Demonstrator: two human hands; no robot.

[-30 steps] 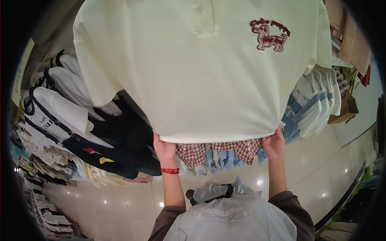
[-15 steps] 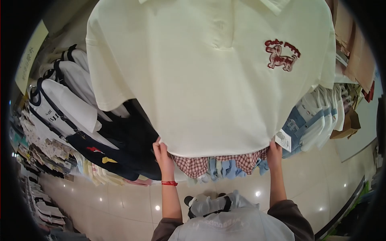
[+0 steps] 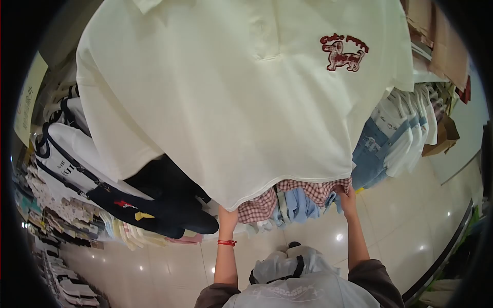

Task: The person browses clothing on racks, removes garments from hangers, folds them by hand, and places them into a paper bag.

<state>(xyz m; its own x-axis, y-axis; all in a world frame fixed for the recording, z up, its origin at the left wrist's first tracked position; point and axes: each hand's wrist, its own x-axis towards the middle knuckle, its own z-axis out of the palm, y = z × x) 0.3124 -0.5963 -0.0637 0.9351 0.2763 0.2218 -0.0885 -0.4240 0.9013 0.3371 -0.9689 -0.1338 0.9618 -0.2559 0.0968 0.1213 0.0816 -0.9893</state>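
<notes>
A cream short-sleeved polo shirt (image 3: 215,118) fills the upper middle, with a dark red plaid dog patch (image 3: 343,56) on its chest. Below its hem shows a red-and-white checked garment (image 3: 259,208), its kind partly hidden by the shirt. My left hand (image 3: 227,218), with a red cord bracelet (image 3: 226,243) at the wrist, is at the shirt's lower left corner; the hem covers its fingers. At the right end of the hem, my right hand (image 3: 348,200) has its fingers closed on the edge of the checked garment.
White tops with dark overalls (image 3: 169,200) hang on the left. White shirts with blue denim overalls (image 3: 372,146) hang on the right, near a brown paper bag (image 3: 440,137). Light blue garments (image 3: 303,205) show behind the hem. Shiny floor tiles (image 3: 159,272) lie below.
The shirt's lower left corner has dropped and its hem now slants up to the right. My left hand has shifted right and under the hem. The white tag by my right hand is no longer visible.
</notes>
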